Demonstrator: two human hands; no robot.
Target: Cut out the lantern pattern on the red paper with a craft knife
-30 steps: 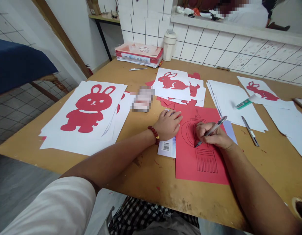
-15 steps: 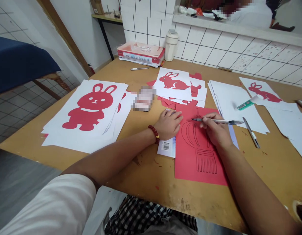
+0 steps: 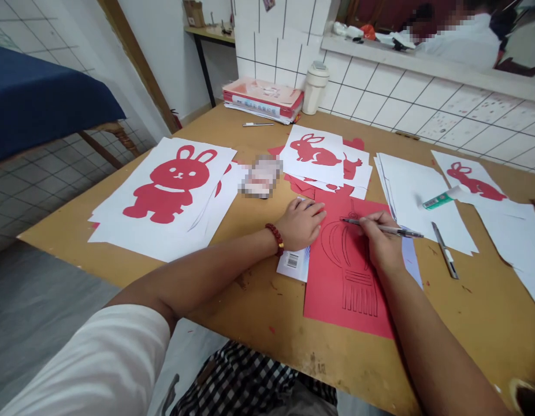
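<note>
A red sheet (image 3: 332,294) with a lantern-like outline drawn on it lies over a pale booklet (image 3: 292,267) on the table. My right hand (image 3: 382,240) grips a pen (image 3: 391,230), its tip touching the upper part of the drawing. The fingers of my left hand (image 3: 300,224) lie spread on the left edge of the red sheet, and the palm rests over the booklet. A beaded bracelet (image 3: 275,238) circles my left wrist.
White sheets bearing a red rabbit (image 3: 170,179) lie left. More rabbit cutouts (image 3: 315,151) are beyond my hands. To the right are white papers (image 3: 410,190), a green glue stick (image 3: 441,199) and a craft knife (image 3: 445,251). A cup (image 3: 315,88) stands at the back.
The pen tip has shifted slightly along the top of the outline, and the pen's angle differs a little. The whole view has moved slightly. My left hand stays on the sheet.
</note>
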